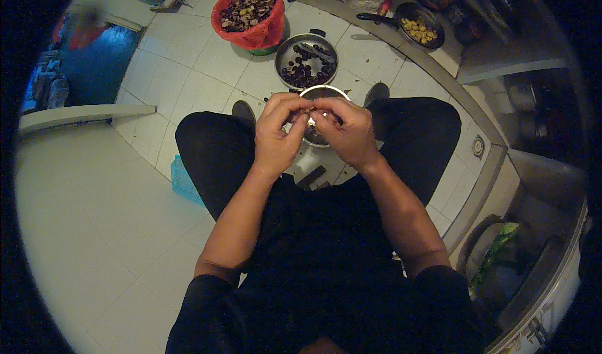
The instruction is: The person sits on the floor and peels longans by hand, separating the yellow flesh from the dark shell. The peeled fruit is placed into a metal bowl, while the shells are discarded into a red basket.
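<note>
My left hand [281, 130] and my right hand [345, 130] meet fingertip to fingertip over a round metal pot [324, 89]. Pinched between them is a small brownish nut [309, 110], probably a chestnut, partly hidden by the fingers. Just beyond the pot is a wide two-handled pan [278, 69] holding dark chestnuts [305, 74] and a metal tool [316, 52], perhaps scissors or a knife. Farther back to the left, a bin lined with a red plastic bag [254, 36] is filled with brown shells [245, 17]. The inside of the pot is mostly covered by my hands.
At the upper right, a frying pan [397, 22] with yellow peeled nuts [418, 30] rests on a ledge. A blue plastic basket [183, 182] stands beside my left leg. Shell bits lie on the tiled floor [211, 79]. A low partition edge [89, 114] juts in from the left.
</note>
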The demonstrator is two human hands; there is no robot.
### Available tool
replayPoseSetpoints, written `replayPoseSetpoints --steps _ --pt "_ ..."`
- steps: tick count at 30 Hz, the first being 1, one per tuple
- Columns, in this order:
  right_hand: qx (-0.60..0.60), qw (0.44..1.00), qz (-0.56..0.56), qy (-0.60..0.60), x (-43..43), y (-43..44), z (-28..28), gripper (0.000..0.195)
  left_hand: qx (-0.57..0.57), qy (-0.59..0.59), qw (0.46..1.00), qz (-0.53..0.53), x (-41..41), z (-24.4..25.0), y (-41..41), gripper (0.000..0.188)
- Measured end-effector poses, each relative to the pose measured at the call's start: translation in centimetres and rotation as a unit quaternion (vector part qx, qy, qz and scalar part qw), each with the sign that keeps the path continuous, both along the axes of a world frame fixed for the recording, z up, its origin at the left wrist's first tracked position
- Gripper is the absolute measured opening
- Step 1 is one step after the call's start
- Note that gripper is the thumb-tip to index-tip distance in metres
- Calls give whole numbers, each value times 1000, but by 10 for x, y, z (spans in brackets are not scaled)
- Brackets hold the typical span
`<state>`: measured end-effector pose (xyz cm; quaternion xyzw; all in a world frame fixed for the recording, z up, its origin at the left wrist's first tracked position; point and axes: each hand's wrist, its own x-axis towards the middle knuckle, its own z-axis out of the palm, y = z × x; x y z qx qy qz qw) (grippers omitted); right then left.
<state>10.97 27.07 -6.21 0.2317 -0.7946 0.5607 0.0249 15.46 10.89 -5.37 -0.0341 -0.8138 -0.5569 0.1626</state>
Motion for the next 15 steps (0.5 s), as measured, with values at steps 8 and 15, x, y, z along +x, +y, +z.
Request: replayPoseSetpoints --steps 8,15 --pt "32 996 1 89 0 2 0 17 -52 15 998 15 1 3 6 23" --pt "47 992 3 115 0 1 -6 18 -55 15 998 1 2 -3 4 22"
